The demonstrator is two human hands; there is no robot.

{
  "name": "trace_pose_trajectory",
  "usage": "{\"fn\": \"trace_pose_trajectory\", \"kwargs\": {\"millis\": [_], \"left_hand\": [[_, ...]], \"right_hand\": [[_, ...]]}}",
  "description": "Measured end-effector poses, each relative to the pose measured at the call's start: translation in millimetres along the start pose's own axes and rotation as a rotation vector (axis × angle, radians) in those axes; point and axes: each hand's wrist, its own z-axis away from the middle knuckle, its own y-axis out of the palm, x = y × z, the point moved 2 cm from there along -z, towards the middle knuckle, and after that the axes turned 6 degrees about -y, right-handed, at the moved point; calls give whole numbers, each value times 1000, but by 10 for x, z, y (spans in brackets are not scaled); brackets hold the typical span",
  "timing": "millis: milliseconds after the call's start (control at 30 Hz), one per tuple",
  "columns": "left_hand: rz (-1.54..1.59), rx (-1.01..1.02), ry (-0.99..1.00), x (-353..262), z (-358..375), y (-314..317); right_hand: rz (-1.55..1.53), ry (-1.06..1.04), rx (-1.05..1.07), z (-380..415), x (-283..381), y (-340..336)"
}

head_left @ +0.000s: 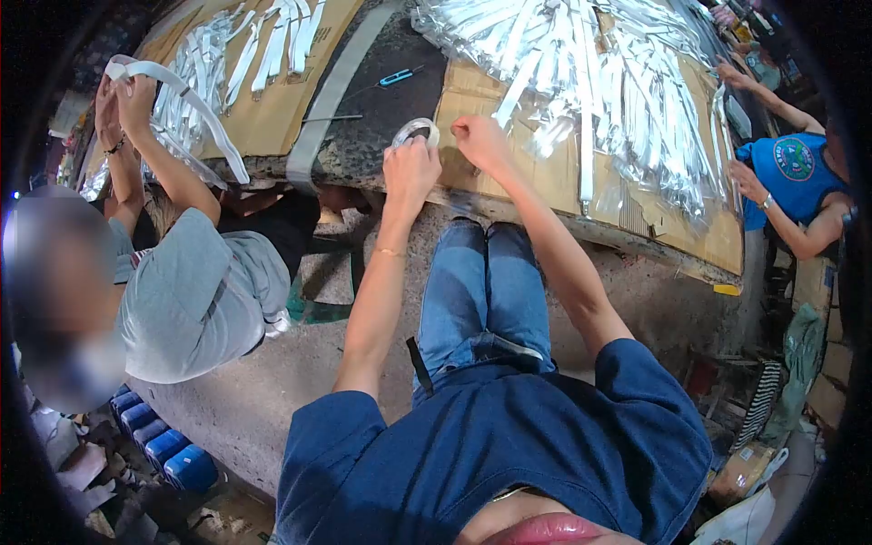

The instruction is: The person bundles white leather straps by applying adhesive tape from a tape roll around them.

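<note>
My left hand (412,173) is closed on a roll of clear tape (420,127), held upright at the table's near edge. Just to its right, my right hand (481,143) hovers by the cardboard edge with thumb and fingers pinched together; whatever may be between the fingertips is too small to make out. Beyond my right hand, white straps (586,109) in clear plastic lie in a large fanned pile on a cardboard sheet (472,95). A small blue tool, perhaps thread snips (397,78), rests on the dark tabletop past the tape roll.
On the left, a person in a grey shirt (195,300) holds up a white strap (204,109). More straps (289,36) lie on cardboard there. At right, another person in a blue top (795,173) reaches over the table. Blue containers (189,465) stand on the floor.
</note>
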Motion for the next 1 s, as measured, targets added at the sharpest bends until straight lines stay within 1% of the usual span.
{"fn": "trace_pose_trajectory", "kwargs": {"millis": [33, 67, 100, 133, 167, 200, 233, 267, 300, 367, 400, 467, 500, 533, 600, 633, 700, 733, 767, 833, 900, 967, 1000], "left_hand": [[40, 30, -4, -50, 85, -210], [38, 58, 16, -76, 202, -377], [49, 31, 35, -109, 347, -516], [33, 13, 71, -144, 525, -676], [20, -15, 115, -173, 665, -801], [59, -36, 76, -172, 827, -894], [96, -67, 39, -160, 985, -981], [123, -75, 0, -107, 1136, -1026], [197, -58, -92, -103, 1292, -1087], [260, -48, -222, 0, 1593, -1079], [266, -42, -218, -18, 1716, -1068], [348, 88, -366, -9, 1916, -1015], [308, 25, -269, -38, 1992, -1000], [308, 31, -255, -48, 2076, -990], [303, 45, -253, -112, 2250, -1021], [358, 55, -256, -129, 2312, -1029], [341, 63, -271, -89, 2443, -972], [342, 59, -269, -73, 2486, -931], [338, 69, -250, -52, 2523, -887], [332, 95, -240, -45, 2643, -828], [369, 72, -223, -60, 2712, -758], [363, 78, -222, -69, 2785, -711], [381, 71, -228, -62, 2815, -682]], "right_hand": [[-3, 4, 8, 83, 75, -128], [-147, 15, 103, 227, 119, -253], [-296, 40, 204, 444, 136, -339], [-308, 78, 231, 727, 152, -414], [-427, 61, 182, 965, 164, -523], [-540, 38, 120, 1182, 134, -625], [-540, 54, 122, 1433, 22, -704], [-609, 221, 139, 1710, -156, -739], [-674, 385, 156, 1932, -320, -701], [-250, 263, 327, 2319, -710, -296], [-246, 295, 304, 2395, -726, -53], [-105, 278, 176, 2407, -758, 409], [-31, 266, 122, 2382, -727, 534], [-45, 262, 120, 2386, -725, 606], [-7, 152, -18, 2379, -695, 735], [-15, 142, -20, 2347, -711, 805], [29, 61, -119, 2347, -696, 835], [29, 77, -149, 2348, -665, 845], [30, 76, -151, 2319, -649, 852], [132, 103, -98, 2318, -620, 855], [164, 108, -74, 2323, -667, 862], [137, 18, -168, 2376, -743, 877], [57, 14, -203, 2435, -782, 894]]}}
